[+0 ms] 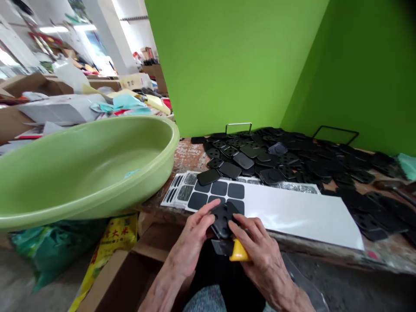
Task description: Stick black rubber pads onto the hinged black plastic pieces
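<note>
My left hand (195, 240) pinches the left edge of a small black plate (222, 220) with several round holes, its index finger reaching along the top. On the plate's right side rest the thumb and a finger of my right hand (261, 249). That same hand also grips a yellow handle (239, 252), from which a flat, blade-like piece (222, 247) sticks out to the left, under the plate. Whether it is a scraper I cannot tell for certain. Just behind the plate lies a white sheet (292, 212) of dark rounded-square stickers (218, 189), partly covered by my fingers.
Loose black plates (276, 158) are heaped along the back of the worn bench (186, 154), against a green panel (234, 60). A large green basin (146, 173) stands at the left. Below it are an open cardboard box (130, 277) and a yellow bag (118, 238).
</note>
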